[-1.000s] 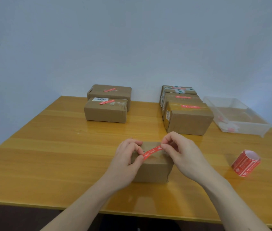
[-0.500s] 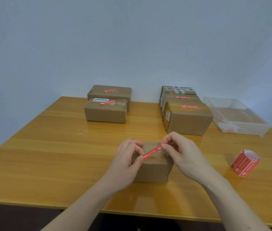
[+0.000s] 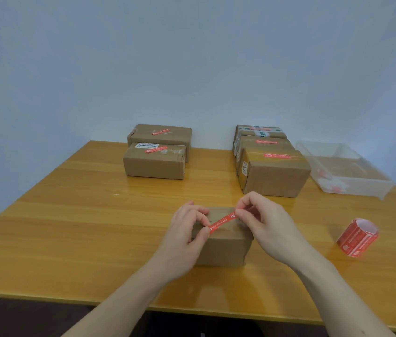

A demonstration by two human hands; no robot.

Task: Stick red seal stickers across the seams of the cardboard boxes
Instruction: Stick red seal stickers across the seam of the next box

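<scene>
Two hands meet at the centre of the frame over a small cardboard box (image 3: 221, 246) on the wooden table (image 3: 70, 227). The left hand (image 3: 187, 229) pinches the lower left end of a red seal sticker (image 3: 222, 220), the right hand (image 3: 262, 220) pinches its upper right end, and the strip runs slantwise across the box top; whether it already touches the cardboard cannot be told. At the right edge a clear plastic tray (image 3: 313, 152) holds a few small red and white scraps, too blurred to name. Lower right lies a roll of red stickers (image 3: 357, 239). Upper centre, two sealed boxes (image 3: 154, 166) sit left, and three sealed boxes (image 3: 274, 178) stand right beside the tray.
</scene>
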